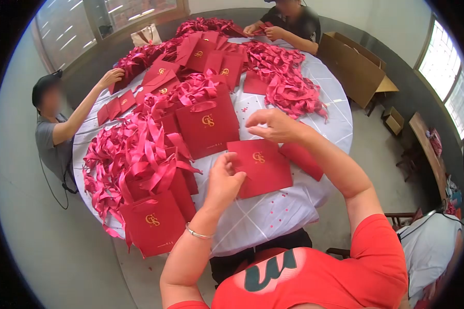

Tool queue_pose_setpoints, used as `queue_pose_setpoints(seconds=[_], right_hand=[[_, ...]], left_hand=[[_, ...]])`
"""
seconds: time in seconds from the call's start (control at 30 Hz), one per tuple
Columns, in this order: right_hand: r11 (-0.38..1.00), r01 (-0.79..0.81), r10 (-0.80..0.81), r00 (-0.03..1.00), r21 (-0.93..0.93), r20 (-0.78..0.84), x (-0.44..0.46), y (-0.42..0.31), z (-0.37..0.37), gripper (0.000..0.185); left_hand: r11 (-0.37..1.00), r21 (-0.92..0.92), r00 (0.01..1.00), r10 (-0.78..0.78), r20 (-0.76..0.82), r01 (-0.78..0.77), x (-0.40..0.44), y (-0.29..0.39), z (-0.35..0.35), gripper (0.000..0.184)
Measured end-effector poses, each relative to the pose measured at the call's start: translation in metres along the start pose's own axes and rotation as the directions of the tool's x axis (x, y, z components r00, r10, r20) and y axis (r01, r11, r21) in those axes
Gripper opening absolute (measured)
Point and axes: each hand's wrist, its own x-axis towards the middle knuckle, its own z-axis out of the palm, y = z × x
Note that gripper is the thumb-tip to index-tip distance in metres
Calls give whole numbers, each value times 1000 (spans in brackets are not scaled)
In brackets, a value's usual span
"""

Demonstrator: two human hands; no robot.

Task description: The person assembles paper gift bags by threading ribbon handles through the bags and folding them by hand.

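Observation:
In front of me a red paper gift bag (265, 177) with a gold emblem lies on the white-covered table, with no ribbon handle showing on it. My left hand (224, 183) is at its left edge, the thumb over the face and the fingers curled by the edge. Above the bag's top edge hovers my right hand (276, 126), its fingers bent and apart, with nothing visible in them. Beside it, partly under my right forearm, is another red bag (304, 159). A larger red bag with a pink ribbon handle (209, 126) stands just left of my right hand.
Heaps of pink ribbon (123, 159) and ribboned bags (154, 224) cover the table's left side. Another ribbon pile (291, 77) lies farther back. One person (56, 118) works at the left, another (294, 26) at the back. Cardboard boxes (350, 69) stand right.

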Motion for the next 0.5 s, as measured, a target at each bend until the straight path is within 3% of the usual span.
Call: queue_pose_setpoints(seconds=[0.07, 0.17, 0.27, 0.33, 0.37, 0.43, 0.47, 0.5], right_hand=[[998, -66, 67, 997, -12, 24, -25, 0, -11, 26], [960, -123, 135, 990, -251, 32, -50, -2, -9, 45], [979, -66, 63, 998, -192, -18, -61, -4, 1, 51], [988, -55, 47, 997, -142, -55, -64, -11, 1, 54], [982, -45, 27, 995, -181, -101, -66, -15, 0, 55], [975, -38, 5, 989, -218, -149, -70, -21, 3, 55], [981, -18, -17, 984, -196, -177, -72, -23, 5, 55], [985, 0, -37, 978, -175, -207, -74, -25, 6, 55]], left_hand=[[1000, -15, 1000, 6, -3, -6, -3, 7, -3, 49], [999, -35, 1000, 10, -11, -10, -4, 8, -3, 48], [999, 12, 999, 51, -16, -50, -6, 8, -3, 47], [958, 262, 988, 141, -63, -120, -4, 2, -5, 45], [956, 267, 987, 143, -68, -120, -5, -1, -6, 45], [803, 543, 945, 322, -51, -245, -10, 8, -1, 49], [802, 545, 945, 322, -50, -244, -11, 11, 2, 49], [689, 617, 868, 496, -19, -380, -12, 15, 6, 52]])
